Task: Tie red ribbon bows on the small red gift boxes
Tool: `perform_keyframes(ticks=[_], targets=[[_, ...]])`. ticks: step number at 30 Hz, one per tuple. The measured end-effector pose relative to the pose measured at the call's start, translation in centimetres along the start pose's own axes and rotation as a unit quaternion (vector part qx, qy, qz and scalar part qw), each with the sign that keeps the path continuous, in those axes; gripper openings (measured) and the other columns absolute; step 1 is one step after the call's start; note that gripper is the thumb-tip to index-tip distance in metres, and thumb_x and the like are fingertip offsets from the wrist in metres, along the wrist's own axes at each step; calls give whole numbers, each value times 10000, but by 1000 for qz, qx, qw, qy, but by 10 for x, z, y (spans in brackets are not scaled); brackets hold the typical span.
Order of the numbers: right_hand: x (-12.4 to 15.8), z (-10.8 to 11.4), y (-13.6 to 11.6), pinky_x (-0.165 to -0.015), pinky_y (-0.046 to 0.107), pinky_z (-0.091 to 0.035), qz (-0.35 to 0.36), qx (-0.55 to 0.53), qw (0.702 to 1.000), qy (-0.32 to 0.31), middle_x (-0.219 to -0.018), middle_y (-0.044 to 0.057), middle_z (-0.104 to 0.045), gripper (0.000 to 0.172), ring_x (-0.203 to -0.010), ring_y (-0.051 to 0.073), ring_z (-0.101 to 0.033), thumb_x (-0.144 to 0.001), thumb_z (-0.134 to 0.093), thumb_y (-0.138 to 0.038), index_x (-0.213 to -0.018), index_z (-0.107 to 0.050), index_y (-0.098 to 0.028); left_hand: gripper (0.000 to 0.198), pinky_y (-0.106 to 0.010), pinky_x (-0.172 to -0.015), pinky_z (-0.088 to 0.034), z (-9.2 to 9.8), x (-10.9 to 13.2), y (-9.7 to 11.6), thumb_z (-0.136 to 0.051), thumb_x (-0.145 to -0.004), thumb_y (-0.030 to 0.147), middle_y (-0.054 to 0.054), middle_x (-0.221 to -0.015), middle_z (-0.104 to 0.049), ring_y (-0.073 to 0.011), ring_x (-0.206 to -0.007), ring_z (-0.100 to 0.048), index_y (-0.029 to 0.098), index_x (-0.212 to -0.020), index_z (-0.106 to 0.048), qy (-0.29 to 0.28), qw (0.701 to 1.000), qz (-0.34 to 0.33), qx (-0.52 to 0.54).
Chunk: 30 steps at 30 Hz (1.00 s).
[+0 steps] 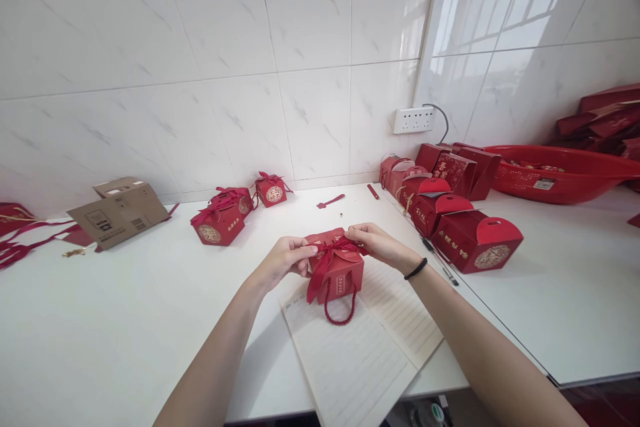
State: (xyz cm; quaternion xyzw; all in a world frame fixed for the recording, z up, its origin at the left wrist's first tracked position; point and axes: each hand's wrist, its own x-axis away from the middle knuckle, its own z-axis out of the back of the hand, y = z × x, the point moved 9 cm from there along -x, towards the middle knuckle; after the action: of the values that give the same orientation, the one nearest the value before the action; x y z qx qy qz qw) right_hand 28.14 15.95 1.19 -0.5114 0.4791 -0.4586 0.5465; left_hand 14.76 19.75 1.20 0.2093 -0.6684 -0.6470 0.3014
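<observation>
A person's two hands work a dark red ribbon (330, 256) across the top of a small red gift box (345, 285), which sits on an open notebook (345, 353) near the front edge of a white table (125, 333). The fingers of the left hand (287, 257) pinch the ribbon beside its knot, while those of the right hand (371, 241) pinch it on the other side. The box appears folded closed, its twisted cord handle (340, 321) hanging in front over the page. The ribbon is already crossed and gathered at the middle, one tail dropping down the left front corner; the bow looks nearly formed, with only its shaping and tightening seeming unfinished, though the hands hide part of it. Farther back to the left, three finished-looking boxes (219, 227) wear bows. To the right, a row of red boxes (481, 240) stands with rounded flaps raised and no bows visible, suggesting that much of the batch is left. Loose ribbons (33, 238) lie at far left, past a cardboard box (125, 217), apparently on hand for more tying.
</observation>
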Motion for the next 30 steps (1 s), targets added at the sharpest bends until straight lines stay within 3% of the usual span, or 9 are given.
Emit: perform_keyframes(ticks=[9,18,25,30], targets=[[-1,1,3,-547,241,-286,-5,-9,1000,3,-627,-16,-468,399,-567,97,-391,-721,-624,-513,-617,-469,-160,324,-216,-475,-444,0,0,-2,-740,-571,365,45,-413,-490,-76,-418,-492,142,-566,-506,-22,1000,2,-5],[0,1,2,-534,236,-260,-7,-25,1000,5,-612,-22,-458,391,-547,83,-369,-728,-626,-494,-619,-491,-144,287,-208,-476,-456,-2,-1,-2,-702,-633,324,44,-432,-496,-74,-428,-494,142,-583,-486,-42,998,-27,33],[1,0,-4,-572,252,-294,13,-38,999,12,-652,-2,-507,401,-586,100,-422,-737,-624,-517,-651,-510,-142,274,-191,-423,-406,3,-2,5,-626,-693,354,67,-429,-466,-68,-391,-443,164,-618,-442,13,997,-61,55],[0,3,-10,-551,243,-247,48,-47,997,38,-612,-36,-438,414,-553,80,-364,-739,-627,-508,-617,-449,-154,283,-171,-430,-363,5,-2,10,-579,-719,367,80,-449,-412,-57,-416,-400,173,-616,-400,54,993,-88,52]])
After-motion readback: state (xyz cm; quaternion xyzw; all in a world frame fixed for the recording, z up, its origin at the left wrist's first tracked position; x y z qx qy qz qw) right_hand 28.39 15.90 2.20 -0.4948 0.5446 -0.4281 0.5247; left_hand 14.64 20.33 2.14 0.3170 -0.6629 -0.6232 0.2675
